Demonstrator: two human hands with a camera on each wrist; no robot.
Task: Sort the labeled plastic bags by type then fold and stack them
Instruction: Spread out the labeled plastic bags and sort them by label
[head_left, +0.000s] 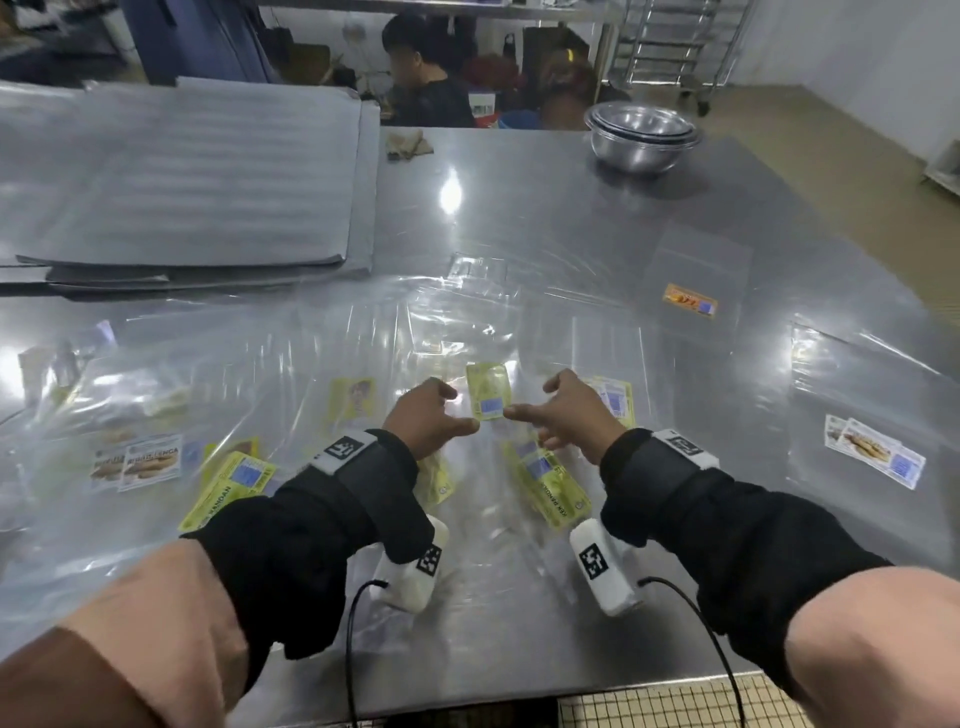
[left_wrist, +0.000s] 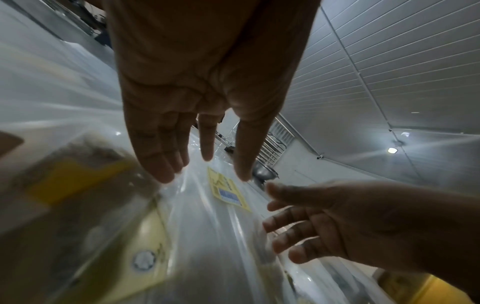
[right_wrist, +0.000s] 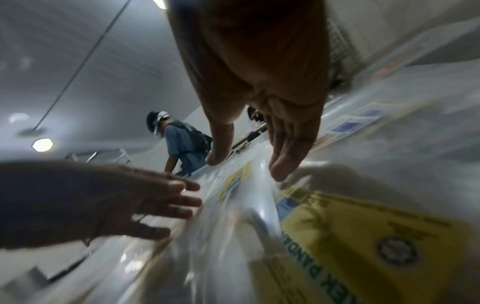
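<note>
Head view looking down and forward over the shiny steel table (head_left: 519, 208), both wrist views close along the fingers, all sharing the small yellow label (head_left: 488, 397) (left_wrist: 228, 190) (right_wrist: 237, 181)

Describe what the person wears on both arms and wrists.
Both forearms wear black sleeves under peach-coloured upper sleeves. Each wrist carries a dark strap with a white square-patterned marker tag, left and right. Below hang white camera units with similar markers, each trailing a thin black cable.
</note>
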